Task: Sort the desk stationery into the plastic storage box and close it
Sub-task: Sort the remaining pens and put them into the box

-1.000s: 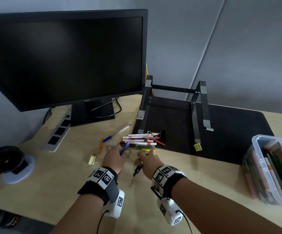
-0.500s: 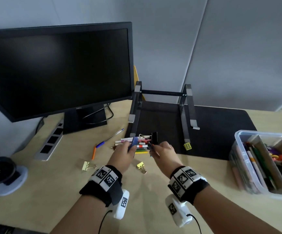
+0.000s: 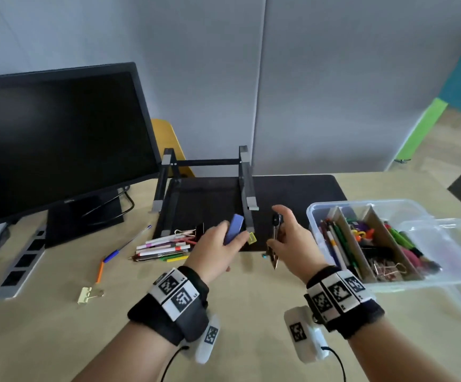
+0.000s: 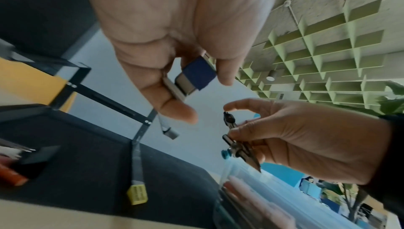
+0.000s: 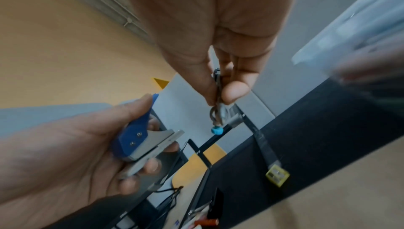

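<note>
A pale wood-grain counter (image 3: 251, 312) stands against smooth grey partition panels (image 3: 320, 78), with a matte black desk mat (image 3: 292, 188) laid across its far side. On the mat stands an angular black metal laptop stand (image 3: 244, 188); to the left is a glossy black flat monitor (image 3: 58, 139) and a grey power strip (image 3: 22, 268).

The left hand (image 3: 218, 250) is clamped on a small blue-and-steel stapler (image 3: 233, 228), fingers curled round its rounded plastic top and flat metal base, held above the counter's middle. The right hand (image 3: 292, 238) pinches a slim metal drawing compass (image 3: 274, 241) between thumb and fingers, its pointed legs hanging down with a small teal knob near the tips.

A loose heap of thin coloured pens and markers (image 3: 163, 248) lies by the mat's near-left corner, with a blue ballpoint (image 3: 125, 245), an orange pen (image 3: 100, 271) and a brass-coloured binder clip (image 3: 90, 295) scattered to the left.

The clear plastic storage box (image 3: 313, 213) sits open at the right, just beside the right hand, cardboard dividers splitting it into compartments of pens and clips.
</note>
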Action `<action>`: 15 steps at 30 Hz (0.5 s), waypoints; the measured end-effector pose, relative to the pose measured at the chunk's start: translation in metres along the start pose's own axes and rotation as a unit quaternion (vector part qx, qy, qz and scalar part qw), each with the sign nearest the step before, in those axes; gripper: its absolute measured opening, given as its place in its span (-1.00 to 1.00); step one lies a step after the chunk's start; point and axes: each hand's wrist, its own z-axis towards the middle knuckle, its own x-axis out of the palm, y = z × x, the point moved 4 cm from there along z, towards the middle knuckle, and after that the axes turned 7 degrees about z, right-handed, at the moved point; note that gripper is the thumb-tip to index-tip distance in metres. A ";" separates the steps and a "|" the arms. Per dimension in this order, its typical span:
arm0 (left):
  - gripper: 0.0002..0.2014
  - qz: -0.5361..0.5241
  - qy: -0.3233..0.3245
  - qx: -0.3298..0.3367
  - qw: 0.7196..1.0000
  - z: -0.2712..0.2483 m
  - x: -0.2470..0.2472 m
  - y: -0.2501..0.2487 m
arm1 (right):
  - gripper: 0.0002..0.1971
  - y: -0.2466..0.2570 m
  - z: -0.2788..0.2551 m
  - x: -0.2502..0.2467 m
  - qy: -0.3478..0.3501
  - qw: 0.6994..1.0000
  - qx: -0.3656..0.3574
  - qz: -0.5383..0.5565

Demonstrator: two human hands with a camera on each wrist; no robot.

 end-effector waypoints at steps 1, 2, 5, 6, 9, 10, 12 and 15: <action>-0.61 -0.011 0.003 0.005 1.000 0.001 0.006 -0.011 | -0.39 -0.004 -0.003 -0.013 -0.016 1.000 -0.006 -0.007; -0.62 -0.016 0.005 0.011 1.000 0.003 0.011 -0.021 | -0.45 -0.008 -0.006 -0.027 -0.030 0.999 -0.011 -0.012; -0.62 -0.011 0.004 0.027 1.000 0.007 0.030 -0.053 | -0.63 -0.024 -0.014 -0.070 -0.069 0.997 -0.019 -0.023; -0.61 -0.011 0.003 0.027 1.000 0.008 0.037 -0.062 | -0.68 -0.029 -0.016 -0.084 -0.079 0.996 -0.019 -0.027; -0.68 -0.023 0.004 0.031 0.999 0.014 0.059 -0.084 | -0.73 -0.050 -0.020 -0.121 -0.102 0.994 -0.008 -0.047; -0.70 -0.037 0.003 0.029 0.999 0.016 0.065 -0.090 | -0.71 -0.057 -0.021 -0.131 -0.107 0.993 -0.001 -0.049; -0.44 -0.061 0.005 0.023 0.998 0.022 0.079 -0.097 | -0.54 -0.072 -0.022 -0.149 -0.112 0.993 0.017 -0.022; -0.20 -0.053 0.012 0.010 0.998 0.027 0.096 -0.107 | -0.34 -0.087 -0.026 -0.176 -0.144 0.989 0.030 0.004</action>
